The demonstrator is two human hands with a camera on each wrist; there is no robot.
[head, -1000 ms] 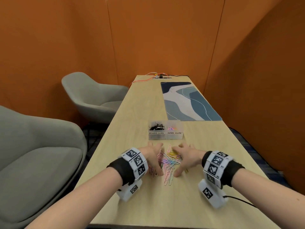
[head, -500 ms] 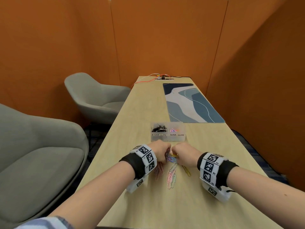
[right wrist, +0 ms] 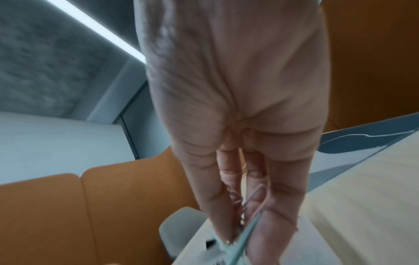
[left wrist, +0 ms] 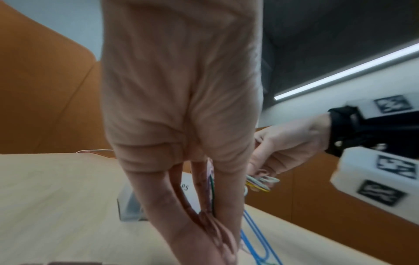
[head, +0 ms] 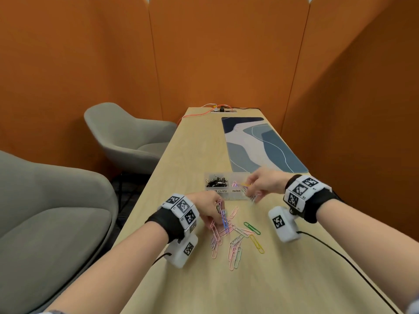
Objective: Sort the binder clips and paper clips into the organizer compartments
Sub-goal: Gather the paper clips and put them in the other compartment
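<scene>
Right hand (head: 265, 184) raised over the right end of the organizer (head: 226, 196), above the compartment labelled PAPER; fingers curled, pinching a small bundle of paper clips (head: 254, 197) that hangs from the fingertips. Same bundle seen in left wrist view (left wrist: 260, 182), white and yellow loops below curled fingers (left wrist: 265, 165). Right wrist view: fingers (right wrist: 260, 202) pressed together around thin wire loops; blurred, count not readable.

Left hand (head: 208, 208) low over the table (head: 181, 166), at the left edge of the loose pile (head: 235, 236). Fingers closed on several clips, a blue clip (head: 225, 220) standing out of the grip. Left wrist view: fingers (left wrist: 204, 222) pressed together, blue clip (left wrist: 256, 242) and a green wire between them.

Pile: pink, green, yellow, grey clips scattered on the table just in front of the organizer, between the two wrists.

Organizer left compartment, labelled CLIPS (first word part hidden): black binder clips (head: 216, 181) inside. Right compartment: a few coloured clips, partly hidden by right hand.

Beyond the organizer: blue mat (head: 260, 146). Left of table: two grey chairs (head: 127, 137).
</scene>
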